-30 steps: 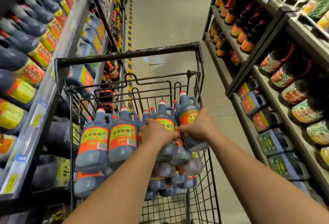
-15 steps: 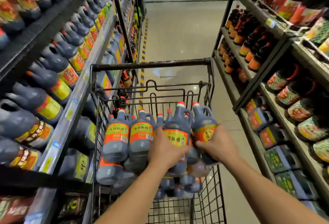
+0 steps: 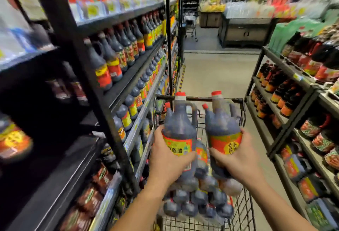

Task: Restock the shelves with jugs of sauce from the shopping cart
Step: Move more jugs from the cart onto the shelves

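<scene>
Label on left jug point(image 3: 178, 129) reads "陈醋"; on right jug point(image 3: 222, 129), "老陈".

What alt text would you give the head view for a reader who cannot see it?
The left hand grips one dark, red-capped jug and the right hand a second jug, both held over a cart stacked with more jugs. Shelves of dark bottles line both sides of the aisle.

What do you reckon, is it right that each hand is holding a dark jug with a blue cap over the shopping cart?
Not quite: the caps are red, not blue. The head view shows the left hand and the right hand each holding a dark jug with a red cap over the shopping cart.
</scene>
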